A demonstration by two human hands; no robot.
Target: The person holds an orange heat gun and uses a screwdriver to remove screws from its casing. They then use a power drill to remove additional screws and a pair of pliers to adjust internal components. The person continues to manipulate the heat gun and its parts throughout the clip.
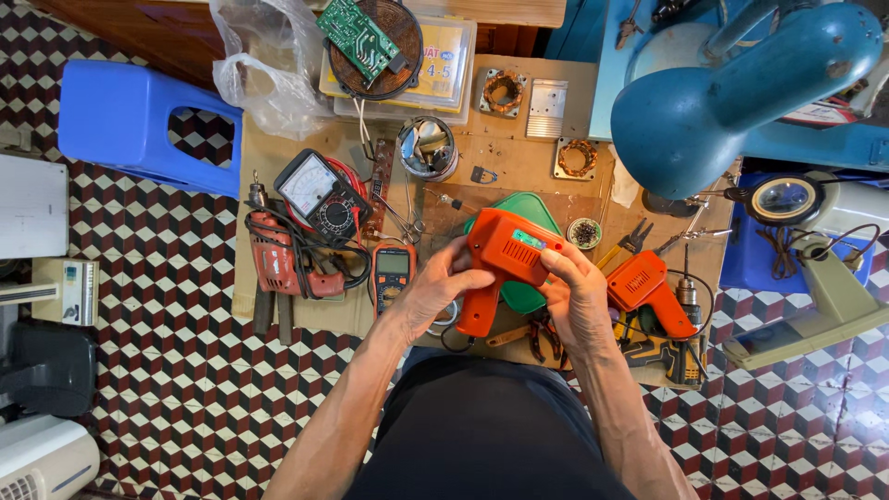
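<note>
Head view: both hands on one tool.
Left hand: clasps orange drill casing, handle partly hidden.
Right hand: grips casing at 3 o'clock.

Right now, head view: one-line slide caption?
Both hands, left hand and right hand, grip an orange drill housing above a cluttered repair bench.

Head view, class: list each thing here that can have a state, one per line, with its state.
Orange drill: lifted off the bench, held by both hands.
Left hand: closed on the drill's handle.
Right hand: closed on the drill's body.
Second orange drill: lying on the bench, untouched.
Red drill: lying flat, cord bunched beside it.
Green lid: flat under the held drill.
</note>
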